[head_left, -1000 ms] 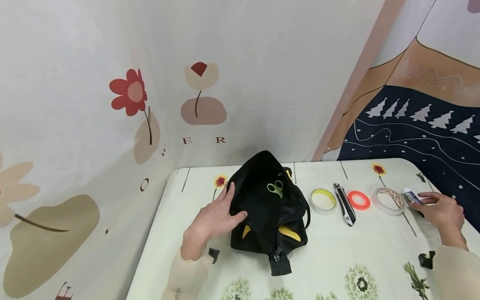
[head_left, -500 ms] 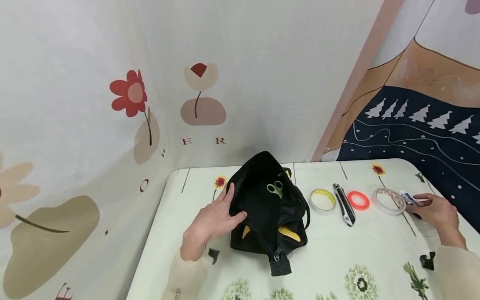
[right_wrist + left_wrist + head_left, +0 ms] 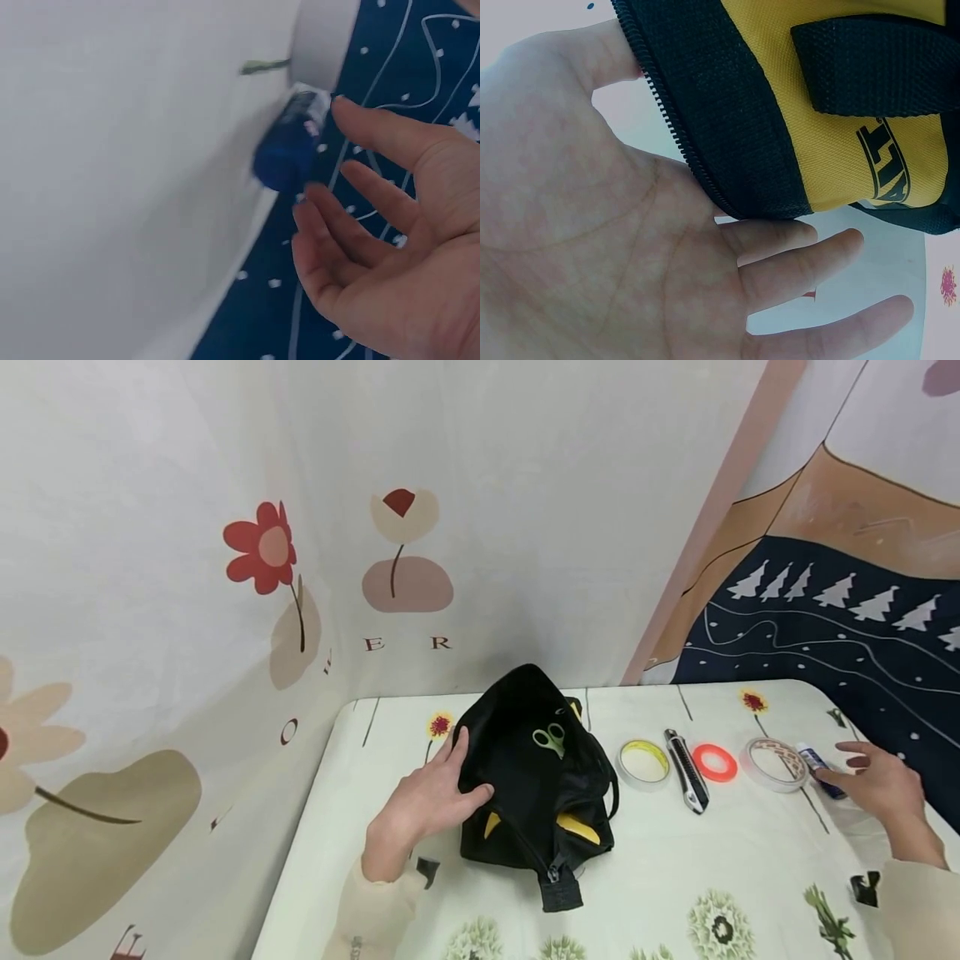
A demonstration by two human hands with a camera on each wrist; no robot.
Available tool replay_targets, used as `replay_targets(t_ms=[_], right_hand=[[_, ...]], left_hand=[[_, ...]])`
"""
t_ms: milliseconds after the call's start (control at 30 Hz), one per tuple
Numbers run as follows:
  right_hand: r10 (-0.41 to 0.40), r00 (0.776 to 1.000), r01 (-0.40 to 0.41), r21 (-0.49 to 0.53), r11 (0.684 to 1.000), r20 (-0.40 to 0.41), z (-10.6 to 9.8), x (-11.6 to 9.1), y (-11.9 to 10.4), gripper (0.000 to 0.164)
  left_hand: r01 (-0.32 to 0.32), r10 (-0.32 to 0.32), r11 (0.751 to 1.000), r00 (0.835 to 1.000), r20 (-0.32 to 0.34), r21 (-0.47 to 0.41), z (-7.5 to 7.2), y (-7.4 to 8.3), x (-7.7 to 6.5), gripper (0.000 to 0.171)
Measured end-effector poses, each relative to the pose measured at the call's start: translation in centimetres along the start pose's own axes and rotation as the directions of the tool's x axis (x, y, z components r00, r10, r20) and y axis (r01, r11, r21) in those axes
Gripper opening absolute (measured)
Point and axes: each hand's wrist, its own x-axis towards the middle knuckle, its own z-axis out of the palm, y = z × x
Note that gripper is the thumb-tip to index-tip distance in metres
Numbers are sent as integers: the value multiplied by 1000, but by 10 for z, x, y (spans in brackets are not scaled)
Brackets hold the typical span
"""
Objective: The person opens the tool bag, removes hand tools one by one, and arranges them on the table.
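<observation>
A black bag (image 3: 517,793) with yellow patches stands on the table, its zipped mouth wide apart. My left hand (image 3: 427,802) holds the left rim; in the left wrist view the thumb goes behind the zipper edge (image 3: 660,97), while several fingers stretch out along the outside. Inside the bag lie scissors with pale green handles (image 3: 550,739). At the far right my right hand (image 3: 888,785) is beside a blue-and-white glue stick (image 3: 819,770), fingers spread loosely around it. In the right wrist view the glue stick (image 3: 289,146) is not enclosed; whether the thumb touches it I cannot tell.
Between bag and glue stick lie a yellow-lined tape roll (image 3: 643,762), a utility knife (image 3: 687,771), an orange ring-shaped roll (image 3: 715,762) and a clear tape roll (image 3: 775,766). Patterned cloth walls (image 3: 525,527) stand behind and left of the table (image 3: 660,860).
The glue stick has shifted slightly left, up to the clear tape roll. My right hand's fingers have loosened from it and drawn a little right. My left hand and the bag stay put.
</observation>
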Motion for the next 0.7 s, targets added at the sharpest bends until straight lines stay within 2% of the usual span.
replay_targets(t_ms=[67, 167, 367, 500, 700], right_hand=[[-57, 996, 56, -16, 998, -61, -2, -4, -7, 58], [-130, 979, 130, -12, 991, -156, 0, -10, -21, 53], [-257, 927, 283, 60, 957, -274, 1, -22, -56, 49], [-314, 891, 351, 58, 935, -327, 2, -28, -86, 49], [-422, 804, 493, 72, 867, -418, 8, -41, -130, 50]], left_hand=[[1, -1, 1000, 1000, -2, 3, 0, 0, 0, 95], [0, 0, 1000, 1000, -5, 8, 0, 0, 0, 95], [1, -1, 1000, 1000, -7, 4, -1, 1, -1, 95], [-1, 1, 1000, 1000, -10, -3, 0, 0, -2, 95], [-5, 5, 1000, 1000, -11, -8, 1, 0, -3, 95]])
